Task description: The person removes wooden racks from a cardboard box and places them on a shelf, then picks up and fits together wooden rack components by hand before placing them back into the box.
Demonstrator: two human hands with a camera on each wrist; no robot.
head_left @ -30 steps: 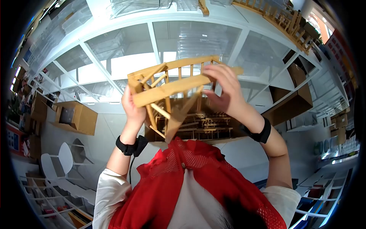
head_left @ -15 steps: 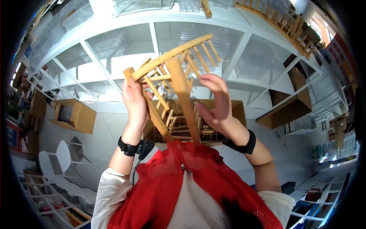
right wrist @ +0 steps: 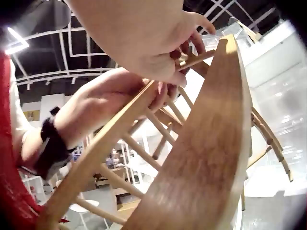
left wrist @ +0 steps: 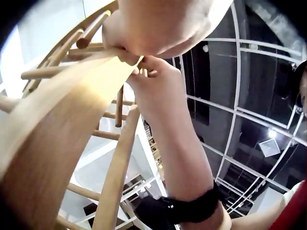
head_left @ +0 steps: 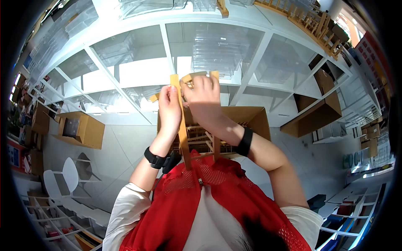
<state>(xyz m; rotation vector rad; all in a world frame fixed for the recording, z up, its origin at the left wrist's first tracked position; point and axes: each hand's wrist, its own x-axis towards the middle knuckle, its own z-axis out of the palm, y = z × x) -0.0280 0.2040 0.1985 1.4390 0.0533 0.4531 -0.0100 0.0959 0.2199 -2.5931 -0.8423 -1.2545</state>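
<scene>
A wooden rack (head_left: 183,134) of flat rails joined by round dowel rungs is held upright in front of the red vest. My left hand (head_left: 169,113) grips the upper part of one rail, thumb along its face. Across the top of the rack reaches my right hand (head_left: 204,98). In the right wrist view its fingers (right wrist: 195,42) curl round a short dowel (right wrist: 196,60) near the rail's end, close beside the left hand's fingers. Part of the rack is hidden behind the right hand and forearm.
Below the rack stands an open cardboard box (head_left: 253,115) with several wooden racks in it. White shelving (head_left: 163,46) with clear plastic boxes (head_left: 217,48) lies ahead. Another cardboard box (head_left: 86,129) and a white chair (head_left: 69,175) are on the left; more wooden racks (head_left: 314,31) sit at the upper right.
The rack has been turned from lying crosswise to upright with its rails pointing toward the body. The right hand left its far side, then came inward to the rack's top beside the left hand.
</scene>
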